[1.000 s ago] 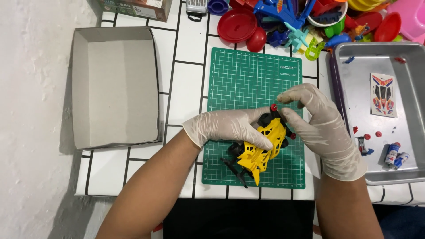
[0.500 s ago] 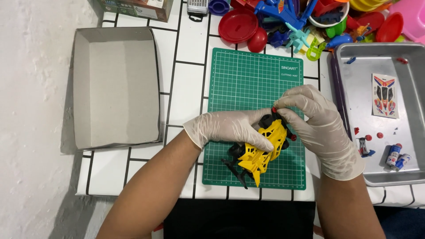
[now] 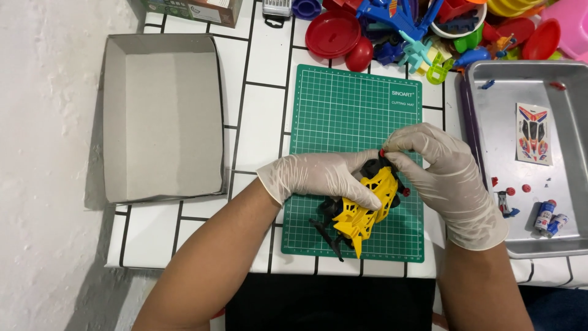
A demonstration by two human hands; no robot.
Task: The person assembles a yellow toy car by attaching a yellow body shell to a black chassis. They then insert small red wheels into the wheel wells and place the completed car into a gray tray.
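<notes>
Over the lower half of the green cutting mat [image 3: 349, 110], the gloved left hand [image 3: 321, 176] clasps a yellow toy car chassis [image 3: 367, 208] from nine o'clock, while the gloved right hand [image 3: 441, 168] pinches a small red part [image 3: 382, 152] at the chassis's twelve o'clock end. At three o'clock sits a metal tray [image 3: 508, 129] holding a sticker sheet [image 3: 534, 133]; at nine o'clock lies a grey cardboard box lid [image 3: 162, 116], and at twelve o'clock a heap of coloured plastic toys [image 3: 422, 30].

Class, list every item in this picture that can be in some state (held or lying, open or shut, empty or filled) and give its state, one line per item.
Yellow and black plastic toy car chassis: held above the mat, tilted.
Left hand: gloved, gripping the chassis.
Right hand: gloved, fingers pinching a small red part at the chassis top.
Green cutting mat: flat on the table.
Grey cardboard box tray: open, empty.
Metal tray: holds a sticker sheet and small parts.
</notes>
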